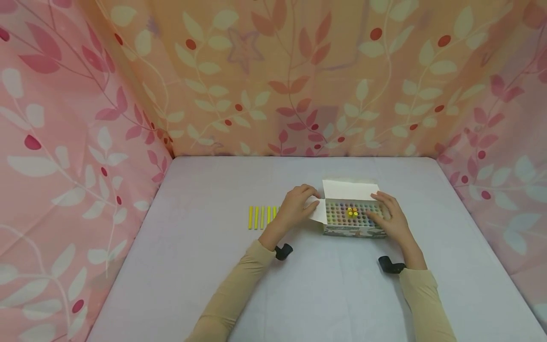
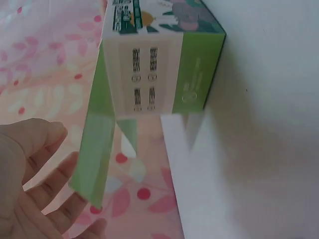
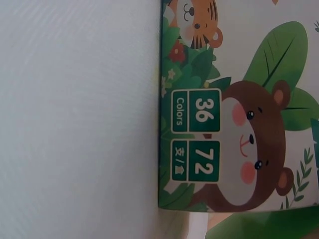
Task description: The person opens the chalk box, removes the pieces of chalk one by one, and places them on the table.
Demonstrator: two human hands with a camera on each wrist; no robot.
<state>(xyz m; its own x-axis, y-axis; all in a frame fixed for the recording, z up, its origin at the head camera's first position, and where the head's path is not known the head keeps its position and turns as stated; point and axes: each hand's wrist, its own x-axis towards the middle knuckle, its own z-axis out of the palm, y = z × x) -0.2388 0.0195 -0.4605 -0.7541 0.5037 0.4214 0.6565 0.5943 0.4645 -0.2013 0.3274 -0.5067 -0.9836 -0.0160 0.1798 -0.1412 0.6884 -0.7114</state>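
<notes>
A cardboard box (image 1: 354, 231) printed with animals, its lid (image 1: 350, 189) raised at the back, holds rows of stick ends in many colors. Its side reads "36 Colors" and "72" in the right wrist view. Several yellow and orange ends (image 1: 352, 213) stand above the others. My left hand (image 1: 295, 206) is at the box's left side flap (image 2: 94, 144), fingers spread and loosely bent, the thumb apart from the flap. My right hand (image 1: 392, 218) lies over the box's right end, thumb above the stick ends and fingers by the lid's right corner. The right wrist view hides that hand's fingers.
Several slim yellow sticks (image 1: 256, 217) lie in a row on the white table (image 1: 205, 266), left of the box, partly behind the left hand. Black wrist devices (image 1: 284, 252) are on both wrists. Floral curtains (image 1: 273, 95) enclose the table's back and sides.
</notes>
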